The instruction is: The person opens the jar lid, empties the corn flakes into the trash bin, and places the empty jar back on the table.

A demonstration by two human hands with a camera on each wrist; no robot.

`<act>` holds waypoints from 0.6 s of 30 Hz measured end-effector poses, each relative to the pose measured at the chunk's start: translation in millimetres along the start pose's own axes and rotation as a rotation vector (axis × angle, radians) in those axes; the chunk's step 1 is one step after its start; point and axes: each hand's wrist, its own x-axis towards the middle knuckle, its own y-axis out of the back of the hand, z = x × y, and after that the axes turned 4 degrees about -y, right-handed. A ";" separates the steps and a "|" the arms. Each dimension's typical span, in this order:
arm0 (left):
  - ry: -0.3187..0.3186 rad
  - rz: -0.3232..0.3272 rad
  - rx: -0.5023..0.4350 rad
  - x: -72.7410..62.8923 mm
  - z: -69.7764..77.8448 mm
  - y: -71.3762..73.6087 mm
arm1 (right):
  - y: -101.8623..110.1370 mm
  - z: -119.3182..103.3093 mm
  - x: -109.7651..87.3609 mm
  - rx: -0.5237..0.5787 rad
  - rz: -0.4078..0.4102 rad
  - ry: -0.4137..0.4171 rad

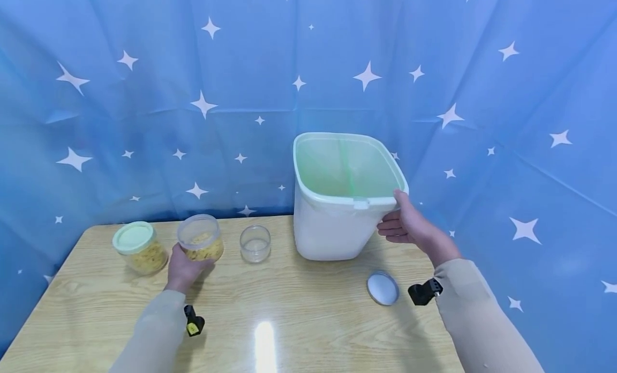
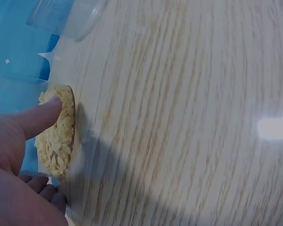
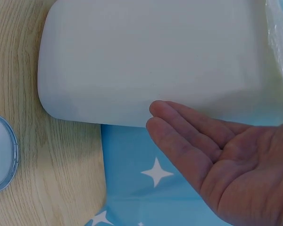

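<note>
In the head view my left hand (image 1: 189,268) grips a clear jar (image 1: 204,251) without a lid, half filled with yellow flakes. The left wrist view shows my thumb pressed along the jar's side over the flakes (image 2: 56,141). My right hand (image 1: 409,221) is at the right front corner of a white bin (image 1: 332,231) with a pale green inside. The thumb lies over the bin's rim and the fingers lie against the outer wall below it. In the right wrist view these fingers (image 3: 179,146) are long and only slightly bent; the thumb is hidden there.
Left of the held jar stands another flake jar (image 1: 147,258) with a pale green lid. A small clear jar (image 1: 255,244) stands between the held jar and the bin. A round lid (image 1: 383,288) lies in front of the bin. Behind the table (image 1: 299,314) hangs a blue star-patterned curtain (image 1: 250,57).
</note>
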 end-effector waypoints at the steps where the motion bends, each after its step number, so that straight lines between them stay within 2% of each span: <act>1: 0.001 0.003 0.000 -0.4 0.6 -0.2 | -0.3 -0.2 0.0 0.001 -0.001 0.000; 15: 0.023 0.098 -0.066 3.2 -3.9 -8.2 | -1.6 1.0 4.6 0.000 0.012 -0.013; 18: 0.006 0.115 -0.052 4.6 -3.8 -8.8 | -0.8 0.7 4.6 -0.002 0.019 -0.017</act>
